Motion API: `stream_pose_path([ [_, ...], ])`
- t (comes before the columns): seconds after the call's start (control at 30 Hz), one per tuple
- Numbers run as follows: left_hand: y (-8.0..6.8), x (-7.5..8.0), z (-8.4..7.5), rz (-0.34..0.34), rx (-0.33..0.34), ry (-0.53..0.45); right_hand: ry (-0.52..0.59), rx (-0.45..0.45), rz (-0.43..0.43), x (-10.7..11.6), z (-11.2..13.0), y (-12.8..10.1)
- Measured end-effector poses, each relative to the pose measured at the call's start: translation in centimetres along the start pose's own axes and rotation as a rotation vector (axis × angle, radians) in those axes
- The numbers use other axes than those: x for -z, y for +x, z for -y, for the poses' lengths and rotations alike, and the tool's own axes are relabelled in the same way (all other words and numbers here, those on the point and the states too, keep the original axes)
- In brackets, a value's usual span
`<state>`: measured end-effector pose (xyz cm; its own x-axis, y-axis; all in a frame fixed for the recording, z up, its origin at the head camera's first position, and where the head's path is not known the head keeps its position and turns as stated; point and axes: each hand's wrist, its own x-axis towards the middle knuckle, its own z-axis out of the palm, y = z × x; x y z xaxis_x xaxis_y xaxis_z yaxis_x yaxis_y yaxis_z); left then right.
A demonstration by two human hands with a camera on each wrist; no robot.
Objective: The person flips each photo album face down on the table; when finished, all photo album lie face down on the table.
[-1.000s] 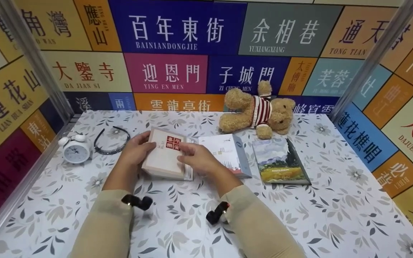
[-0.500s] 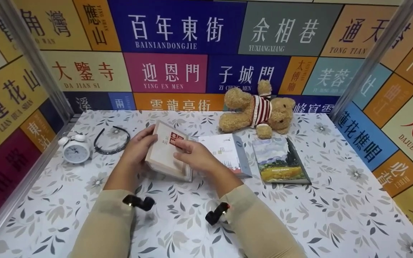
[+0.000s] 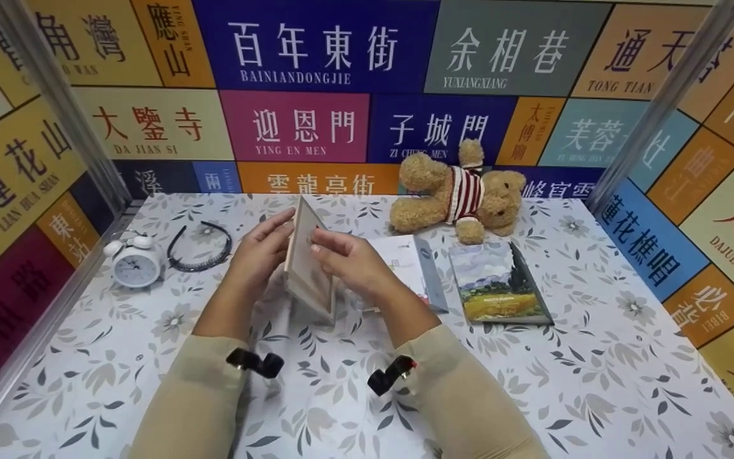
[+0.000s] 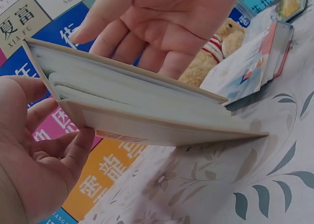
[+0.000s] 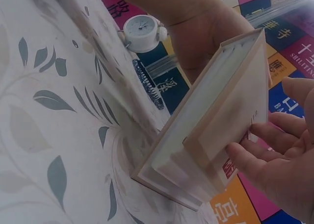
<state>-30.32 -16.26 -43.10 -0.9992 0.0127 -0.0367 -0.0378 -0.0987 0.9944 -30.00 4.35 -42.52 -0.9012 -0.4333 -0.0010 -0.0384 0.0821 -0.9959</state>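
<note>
A pale hardcover book [image 3: 311, 264] with a red square label stands up on the table, its covers turned sideways. On its left side, my left hand [image 3: 264, 252] touches the cover with lightly bent fingers; in the left wrist view those fingertips [image 4: 87, 133] rest near the spine corner. From the right, my right hand [image 3: 360, 261] lays its fingertips on the cover by the label, the thumb held apart, as the right wrist view shows. White page edges [image 5: 196, 116] show between the covers. Partly behind my right hand lies a white illustrated book [image 3: 399, 258].
Right of it lies a book with a painted landscape cover [image 3: 497, 284]. A teddy bear [image 3: 456, 197] in a striped sweater lies at the back. At left are a white alarm clock [image 3: 134, 261] and a black headband [image 3: 198, 261]. Sign-covered walls bound the floral table [image 3: 316, 395].
Both hands have tipped the pale book up from a slanted hold to nearly upright, its labelled cover turning to the right. My left fingers have straightened from their grip on its edge.
</note>
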Motion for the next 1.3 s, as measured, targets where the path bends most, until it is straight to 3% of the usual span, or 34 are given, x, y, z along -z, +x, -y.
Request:
stream_pose_path([
  [0.27,-0.1,-0.7,0.0,0.037,-0.072,-0.008,0.139,-0.018,-0.067,0.1,0.6,-0.2],
  [0.43,-0.3,-1.3,0.0,0.082,-0.111,0.024,0.160,0.005,-0.075,0.3,0.7,-0.2],
  [0.6,-0.3,-1.4,0.1,0.099,-0.083,0.053,0.146,0.007,-0.068,0.3,0.7,-0.2],
  [0.8,-0.2,-1.2,0.3,0.056,-0.047,0.054,0.130,-0.014,-0.056,0.3,0.1,0.1],
  [1.13,0.4,-0.6,1.0,0.040,0.005,0.023,0.123,-0.066,-0.044,0.7,-0.6,0.5],
  [1.3,0.5,-0.4,1.0,0.054,0.022,-0.040,0.145,-0.088,-0.034,0.8,-0.9,0.6],
])
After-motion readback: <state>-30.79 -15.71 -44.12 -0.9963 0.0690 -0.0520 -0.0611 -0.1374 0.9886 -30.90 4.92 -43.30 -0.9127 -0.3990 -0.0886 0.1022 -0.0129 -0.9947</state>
